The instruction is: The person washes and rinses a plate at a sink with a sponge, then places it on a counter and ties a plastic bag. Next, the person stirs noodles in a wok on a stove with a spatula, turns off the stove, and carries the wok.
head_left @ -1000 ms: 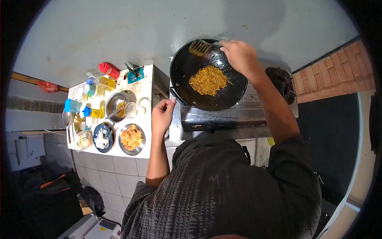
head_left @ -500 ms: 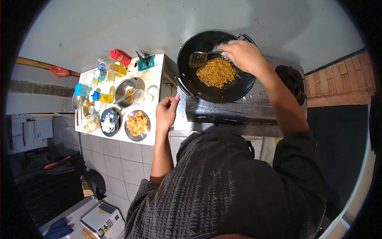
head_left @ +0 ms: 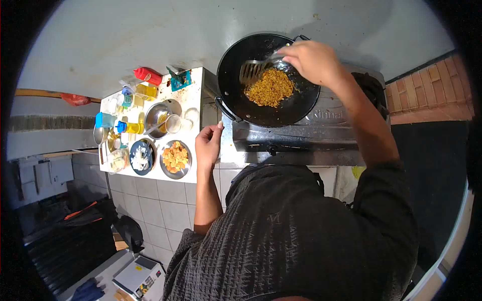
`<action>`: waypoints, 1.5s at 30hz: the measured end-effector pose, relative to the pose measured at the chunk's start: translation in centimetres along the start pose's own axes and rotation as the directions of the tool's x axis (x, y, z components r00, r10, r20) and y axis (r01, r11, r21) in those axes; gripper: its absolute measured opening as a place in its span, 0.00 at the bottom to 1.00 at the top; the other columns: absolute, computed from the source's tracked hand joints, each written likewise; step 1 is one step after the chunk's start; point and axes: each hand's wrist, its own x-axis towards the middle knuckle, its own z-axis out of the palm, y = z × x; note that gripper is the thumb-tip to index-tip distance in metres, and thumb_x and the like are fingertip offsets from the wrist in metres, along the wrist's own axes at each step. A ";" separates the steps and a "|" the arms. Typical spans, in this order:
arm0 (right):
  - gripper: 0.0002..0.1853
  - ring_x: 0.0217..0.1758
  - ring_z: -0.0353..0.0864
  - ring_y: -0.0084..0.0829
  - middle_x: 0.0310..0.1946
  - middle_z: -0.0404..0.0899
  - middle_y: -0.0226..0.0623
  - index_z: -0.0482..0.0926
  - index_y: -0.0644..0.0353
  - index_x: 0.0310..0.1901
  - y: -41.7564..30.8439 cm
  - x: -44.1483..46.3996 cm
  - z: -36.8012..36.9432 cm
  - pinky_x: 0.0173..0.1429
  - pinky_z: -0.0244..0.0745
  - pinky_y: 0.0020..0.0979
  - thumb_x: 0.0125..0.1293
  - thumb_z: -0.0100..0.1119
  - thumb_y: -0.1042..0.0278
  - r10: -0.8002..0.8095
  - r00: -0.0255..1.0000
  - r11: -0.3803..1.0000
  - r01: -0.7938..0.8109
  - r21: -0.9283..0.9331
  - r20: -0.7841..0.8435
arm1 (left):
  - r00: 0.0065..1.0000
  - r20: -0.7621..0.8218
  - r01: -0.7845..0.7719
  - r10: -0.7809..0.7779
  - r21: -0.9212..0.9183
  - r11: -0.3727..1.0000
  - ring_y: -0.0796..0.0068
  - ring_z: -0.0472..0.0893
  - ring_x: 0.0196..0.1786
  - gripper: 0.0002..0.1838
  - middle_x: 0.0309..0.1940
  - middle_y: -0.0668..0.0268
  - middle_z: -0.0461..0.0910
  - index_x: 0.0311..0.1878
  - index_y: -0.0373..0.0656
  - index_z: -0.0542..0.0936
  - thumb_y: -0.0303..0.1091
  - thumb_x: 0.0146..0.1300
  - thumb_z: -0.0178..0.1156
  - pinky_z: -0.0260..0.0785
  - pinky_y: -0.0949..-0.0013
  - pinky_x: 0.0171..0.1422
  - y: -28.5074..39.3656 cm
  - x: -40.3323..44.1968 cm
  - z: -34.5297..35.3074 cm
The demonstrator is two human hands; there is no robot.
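Note:
A black wok [head_left: 236, 100] sits on the metal stove [head_left: 321, 116], with a heap of browned, shredded-looking food [head_left: 270, 88] in it. My right hand [head_left: 314, 61] is closed round the handle of a slotted spatula [head_left: 251, 72], whose head is over the left edge of the food. Close to the wok's left handle [head_left: 226, 109], my left hand [head_left: 209, 143] is held up with its fingers pressed together. Whether anything is between those fingertips cannot be made out.
The white side table [head_left: 194, 95] at the left bears a metal bowl [head_left: 154, 116], a plate of orange-brown pieces [head_left: 175, 159], a dark plate of white pieces [head_left: 142, 156], a red bottle [head_left: 148, 76] and oil bottles. A second burner [head_left: 369, 93] lies behind my right forearm.
The spatula has moved down from the wok's upper wall to the food's left edge. My left hand stays near the wok's handle. The whole view has shifted somewhat.

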 end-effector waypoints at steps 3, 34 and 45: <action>0.10 0.42 0.83 0.46 0.35 0.84 0.38 0.83 0.50 0.42 0.6 -0.1 -1.0 0.46 0.77 0.47 0.66 0.55 0.59 0.155 0.979 0.978 -0.172 -0.121 -0.136 | 0.999 0.031 0.010 -0.011 0.004 1.000 0.87 0.68 0.28 0.16 0.24 0.74 0.76 0.34 0.34 0.82 0.40 0.68 0.62 0.60 0.79 0.32 0.7 0.4 0.1; 0.09 0.28 0.82 0.48 0.24 0.80 0.44 0.77 0.59 0.32 -11.0 -4.3 0.6 0.32 0.77 0.45 0.65 0.56 0.63 0.489 0.836 0.845 -0.525 -0.104 -0.247 | 0.877 0.446 -0.216 0.182 0.027 0.976 0.87 0.62 0.22 0.18 0.16 0.76 0.69 0.29 0.33 0.82 0.41 0.67 0.62 0.54 0.76 0.26 1.0 7.7 -2.0; 0.11 0.33 0.81 0.51 0.25 0.80 0.47 0.81 0.58 0.31 -10.2 -3.4 -1.1 0.35 0.76 0.47 0.64 0.58 0.61 0.633 0.740 0.711 -0.672 -0.207 -0.227 | 0.858 0.476 -0.226 0.191 0.016 0.974 0.88 0.63 0.22 0.18 0.16 0.76 0.70 0.30 0.34 0.82 0.42 0.66 0.62 0.53 0.76 0.25 0.3 8.1 -2.1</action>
